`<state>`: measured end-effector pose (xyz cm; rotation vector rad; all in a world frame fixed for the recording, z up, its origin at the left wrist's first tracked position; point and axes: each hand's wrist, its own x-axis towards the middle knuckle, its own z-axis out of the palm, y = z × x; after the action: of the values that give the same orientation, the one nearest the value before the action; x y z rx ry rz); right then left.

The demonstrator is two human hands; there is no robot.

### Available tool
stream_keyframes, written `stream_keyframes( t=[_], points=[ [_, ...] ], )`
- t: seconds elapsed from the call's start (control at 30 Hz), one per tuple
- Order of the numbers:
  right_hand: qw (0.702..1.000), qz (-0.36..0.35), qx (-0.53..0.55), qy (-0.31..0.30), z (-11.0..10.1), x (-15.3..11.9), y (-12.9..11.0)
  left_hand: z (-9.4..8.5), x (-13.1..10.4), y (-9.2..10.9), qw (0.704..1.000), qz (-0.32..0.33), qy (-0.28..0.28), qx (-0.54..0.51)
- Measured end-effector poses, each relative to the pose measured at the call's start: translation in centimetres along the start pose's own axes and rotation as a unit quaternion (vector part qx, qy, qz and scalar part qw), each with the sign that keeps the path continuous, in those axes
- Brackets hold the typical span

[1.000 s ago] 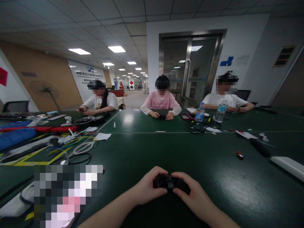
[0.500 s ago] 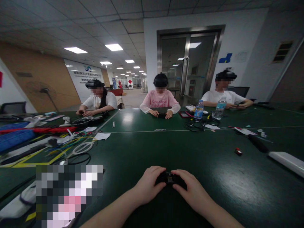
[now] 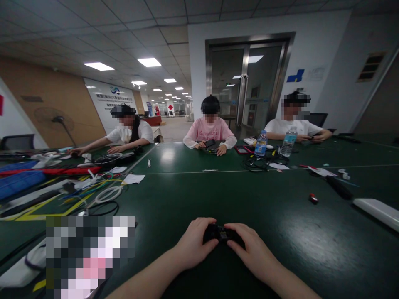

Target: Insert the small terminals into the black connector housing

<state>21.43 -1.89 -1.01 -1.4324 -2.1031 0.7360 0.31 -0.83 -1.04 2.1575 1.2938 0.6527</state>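
Note:
A small black device [image 3: 222, 234] rests low over the near part of the dark green table [image 3: 187, 195], with a paler detail at its middle. My left hand [image 3: 196, 243] grips its left end, thumb at the near side and fingers over the far side. At the other end my right hand [image 3: 249, 247] holds it the same way. Between the two thumbs its middle shows, while the fingers hide both ends. The device's exact kind is too dark to tell.
Coiled cables [image 3: 109, 194] and a blue tray [image 3: 21, 184] crowd the left. To the right lie a small red object [image 3: 313, 198] and a white box-like thing [image 3: 375, 211]. Two water bottles [image 3: 288, 142] stand farther back. Across the table sit three people, one in a pink shirt [image 3: 210, 132].
My hands and the black device stay in place. The person opposite has lifted part of a dark object. At left, another person's arm has stretched out across the table.

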Motion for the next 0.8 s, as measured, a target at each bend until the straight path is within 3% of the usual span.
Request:
stream_keyframes(
  t=[0.8],
  points=[
    [1.0,-0.002,0.006,0.007,-0.05,-0.13,-0.18,-0.23,0.23,0.7,0.999,0.012,-0.022,0.023]
  ],
)
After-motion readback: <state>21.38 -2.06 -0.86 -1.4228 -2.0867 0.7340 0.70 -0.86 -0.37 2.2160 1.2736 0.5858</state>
